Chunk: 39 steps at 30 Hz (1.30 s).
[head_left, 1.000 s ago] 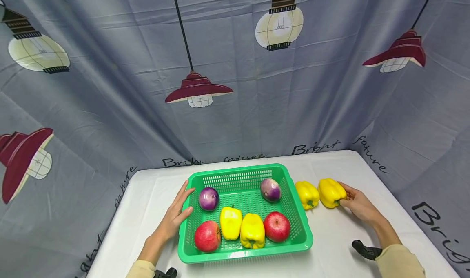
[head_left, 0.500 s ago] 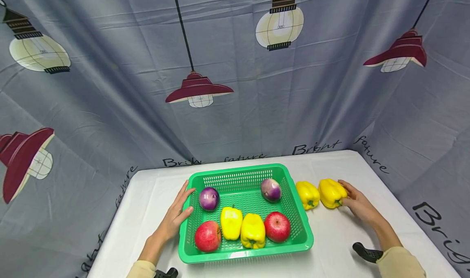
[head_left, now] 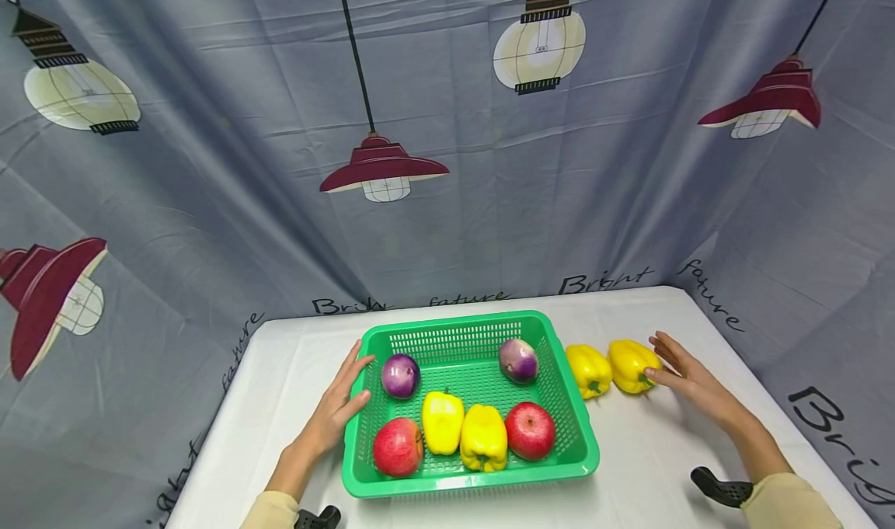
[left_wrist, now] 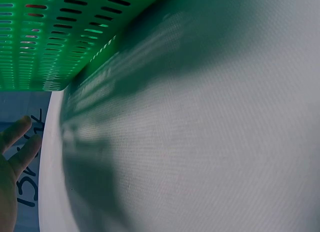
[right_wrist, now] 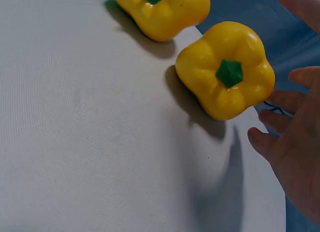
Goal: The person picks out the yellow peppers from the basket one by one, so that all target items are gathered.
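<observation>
My right hand (head_left: 688, 377), fingers spread, is just right of a yellow bell pepper (head_left: 632, 366) on the table. The right wrist view has that pepper (right_wrist: 227, 71) beside the fingers of the hand (right_wrist: 297, 147), with no grip on it. A second yellow bell pepper (head_left: 588, 370) lies to its left, close to the green basket (head_left: 471, 485). At the basket's left rim is my left hand (head_left: 329, 412), fingers extended; whether they touch the rim, I cannot tell. In the left wrist view this hand (left_wrist: 10, 177) shows beside the basket's slotted wall (left_wrist: 55, 41).
Inside the basket are two red apples (head_left: 398, 447), two yellow peppers (head_left: 442, 422) in the front half, and two purple round vegetables (head_left: 401, 376) toward the back. A white cloth covers the table (head_left: 650, 467). A grey curtain (head_left: 461, 234) with printed lamps hangs behind.
My right hand has let go of the outer yellow pepper and drawn slightly right, its fingers opening. The pepper stays on the table. My left hand stays at the basket's rim.
</observation>
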Available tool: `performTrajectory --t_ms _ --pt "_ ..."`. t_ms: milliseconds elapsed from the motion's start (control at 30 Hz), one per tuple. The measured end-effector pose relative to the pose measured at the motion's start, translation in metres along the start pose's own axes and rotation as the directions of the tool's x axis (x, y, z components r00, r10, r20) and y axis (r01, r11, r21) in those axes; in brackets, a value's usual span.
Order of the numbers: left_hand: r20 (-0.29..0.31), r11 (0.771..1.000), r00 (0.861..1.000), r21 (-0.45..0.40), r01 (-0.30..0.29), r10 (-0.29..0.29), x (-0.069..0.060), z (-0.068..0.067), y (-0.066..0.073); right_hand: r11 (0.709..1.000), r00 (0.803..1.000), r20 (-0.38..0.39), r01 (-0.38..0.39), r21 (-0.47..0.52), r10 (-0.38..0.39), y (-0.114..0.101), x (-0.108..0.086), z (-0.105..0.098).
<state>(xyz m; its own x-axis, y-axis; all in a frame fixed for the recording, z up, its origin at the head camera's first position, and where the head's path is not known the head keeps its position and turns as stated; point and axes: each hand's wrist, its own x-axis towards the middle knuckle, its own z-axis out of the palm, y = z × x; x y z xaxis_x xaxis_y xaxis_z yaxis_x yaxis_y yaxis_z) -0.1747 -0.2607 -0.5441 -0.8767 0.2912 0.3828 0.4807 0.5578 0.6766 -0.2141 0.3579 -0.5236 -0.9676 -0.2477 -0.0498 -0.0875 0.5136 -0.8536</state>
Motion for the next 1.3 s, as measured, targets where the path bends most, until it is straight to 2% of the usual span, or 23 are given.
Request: performTrajectory --t_ms 133,267,400,500,733,933,1133,1300 --pt "-0.009 1.000 1.000 -0.003 0.004 -0.004 0.000 0.001 -0.001 0.999 0.999 -0.003 0.041 -0.023 -0.041 -0.003 -0.002 -0.001" --pt "-0.006 1.000 1.000 0.001 0.007 -0.007 0.001 0.001 0.001 0.994 0.993 -0.061 0.097 -0.055 -0.101 -0.008 -0.003 -0.001" --pt "0.010 1.000 1.000 0.002 0.003 -0.003 0.002 0.000 0.003 0.986 0.977 -0.138 0.151 -0.073 -0.159 -0.022 -0.004 -0.001" --pt "0.017 1.000 1.000 0.000 -0.002 0.002 0.003 0.000 0.004 0.983 0.973 -0.150 0.166 -0.081 -0.177 -0.038 -0.003 -0.001" --pt "0.005 1.000 1.000 0.006 0.001 -0.001 0.002 0.000 0.003 0.978 0.975 -0.106 0.185 -0.092 -0.195 -0.075 0.001 0.008" --pt "0.007 1.000 1.000 0.012 0.007 -0.008 0.000 0.000 0.001 0.981 0.983 -0.069 0.163 -0.109 -0.171 -0.103 0.002 0.024" --pt "-0.008 1.000 1.000 0.007 0.004 -0.004 0.001 -0.001 0.002 0.974 0.979 0.000 0.202 -0.098 -0.203 -0.120 0.003 0.042" --pt "-0.004 1.000 1.000 0.016 0.006 -0.006 0.001 0.000 0.003 0.971 0.970 0.079 0.234 -0.050 -0.230 -0.129 0.003 0.056"
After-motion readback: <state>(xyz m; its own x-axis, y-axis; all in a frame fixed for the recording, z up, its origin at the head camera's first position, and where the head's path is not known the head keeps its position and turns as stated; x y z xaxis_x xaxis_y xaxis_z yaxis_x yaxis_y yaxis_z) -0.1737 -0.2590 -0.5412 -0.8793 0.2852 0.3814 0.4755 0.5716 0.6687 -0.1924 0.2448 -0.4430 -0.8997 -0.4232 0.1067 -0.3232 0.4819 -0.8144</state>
